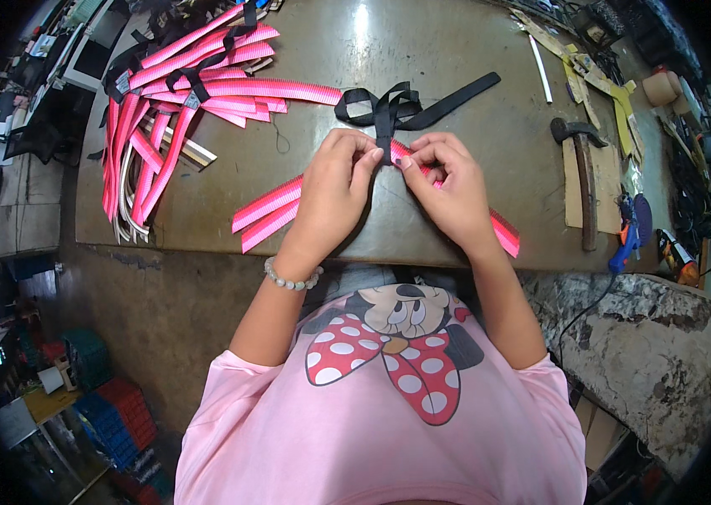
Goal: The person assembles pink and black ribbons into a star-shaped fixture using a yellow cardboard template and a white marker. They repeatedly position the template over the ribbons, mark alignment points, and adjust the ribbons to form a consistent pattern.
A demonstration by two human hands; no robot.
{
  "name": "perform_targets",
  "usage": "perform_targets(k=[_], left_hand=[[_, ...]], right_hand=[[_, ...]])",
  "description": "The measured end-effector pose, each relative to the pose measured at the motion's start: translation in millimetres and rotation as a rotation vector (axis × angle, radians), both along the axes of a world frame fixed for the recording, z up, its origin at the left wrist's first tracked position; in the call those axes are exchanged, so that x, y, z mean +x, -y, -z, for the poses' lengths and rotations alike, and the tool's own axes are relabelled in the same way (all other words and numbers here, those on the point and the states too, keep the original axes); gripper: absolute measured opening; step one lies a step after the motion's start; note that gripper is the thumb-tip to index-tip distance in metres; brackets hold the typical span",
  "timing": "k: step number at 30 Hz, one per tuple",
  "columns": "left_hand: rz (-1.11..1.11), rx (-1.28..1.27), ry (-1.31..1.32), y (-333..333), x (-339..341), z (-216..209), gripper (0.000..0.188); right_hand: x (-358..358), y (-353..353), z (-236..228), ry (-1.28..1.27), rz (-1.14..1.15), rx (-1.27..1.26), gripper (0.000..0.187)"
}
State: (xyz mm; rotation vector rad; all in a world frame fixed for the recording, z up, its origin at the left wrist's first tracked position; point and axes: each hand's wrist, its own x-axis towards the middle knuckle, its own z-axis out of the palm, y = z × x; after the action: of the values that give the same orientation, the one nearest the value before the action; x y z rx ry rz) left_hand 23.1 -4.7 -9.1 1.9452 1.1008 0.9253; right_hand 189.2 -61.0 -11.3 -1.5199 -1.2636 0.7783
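Near the table's front edge, my left hand pinches a black webbing strap where it crosses pink ribbed strips. The strap's loops and loose end lie on the tabletop beyond my fingers. My right hand is closed on the same crossing, thumb and forefinger pinching a pink strip just right of the strap. Two pink ends stick out left of my left wrist, and another pink end shows beyond my right wrist. My fingers partly cover the join.
A pile of pink strips with black straps lies at the table's far left. On the right are a hammer on cardboard, a white stick, yellow scraps and a blue corded tool.
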Motion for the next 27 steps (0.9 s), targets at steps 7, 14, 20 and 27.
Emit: perform_targets(k=[7, 14, 20, 27], left_hand=[[0.005, -0.003, -0.003, 2, -1, 2, 0.016], [-0.024, -0.060, 0.041, -2, -1, 3, 0.017], [-0.206, -0.468, 0.753, -21, -19, 6, 0.020], [-0.222, 0.316, 0.182, 0, -22, 12, 0.020]], right_hand=[[-5, -4, 6, 0.203, 0.020, 0.115, 0.015], [-7, -7, 4, 0.216, 0.012, 0.100, 0.017], [-3, -5, 5, -0.201, 0.108, 0.006, 0.017], [6, -4, 17, 0.038, 0.127, -0.067, 0.022]])
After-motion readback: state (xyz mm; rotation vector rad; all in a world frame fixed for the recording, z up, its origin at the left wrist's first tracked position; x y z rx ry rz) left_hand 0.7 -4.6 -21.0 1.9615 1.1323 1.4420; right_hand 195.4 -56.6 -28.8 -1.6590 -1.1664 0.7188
